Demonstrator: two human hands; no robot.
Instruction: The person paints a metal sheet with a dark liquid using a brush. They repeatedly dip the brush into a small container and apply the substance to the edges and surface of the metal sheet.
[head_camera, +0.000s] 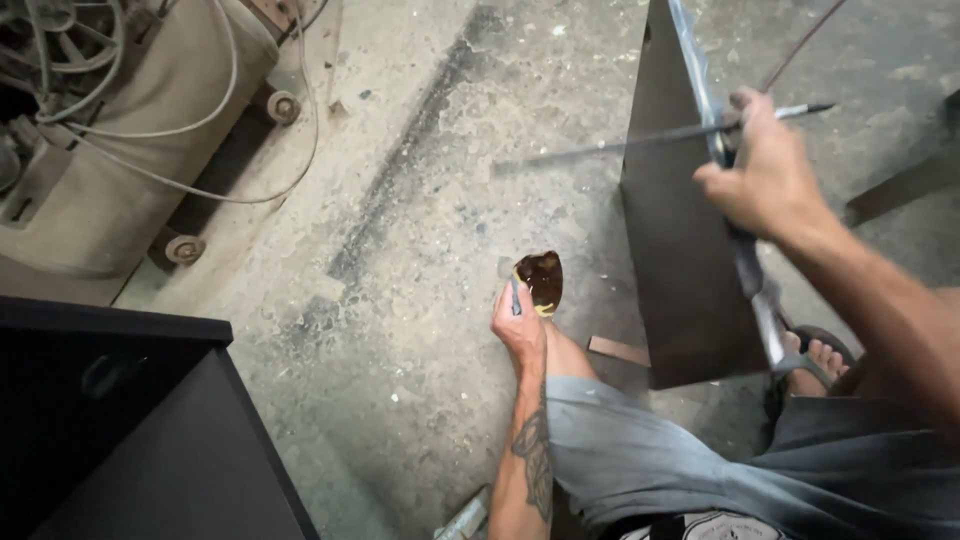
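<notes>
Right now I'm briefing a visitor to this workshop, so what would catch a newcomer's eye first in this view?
Most striking is the dark metal sheet standing on edge at right, where the right hand holds a thin rod against its top edge. At centre, the left hand holds a small dark brown shield low over the dusty concrete floor. At upper left sits a grimy machine on small wheels, draped with cables.

Small dark-brown glass piece (540, 280) held low — thin metal rod (640, 140) lies across upright sheet (680, 250).
</notes>
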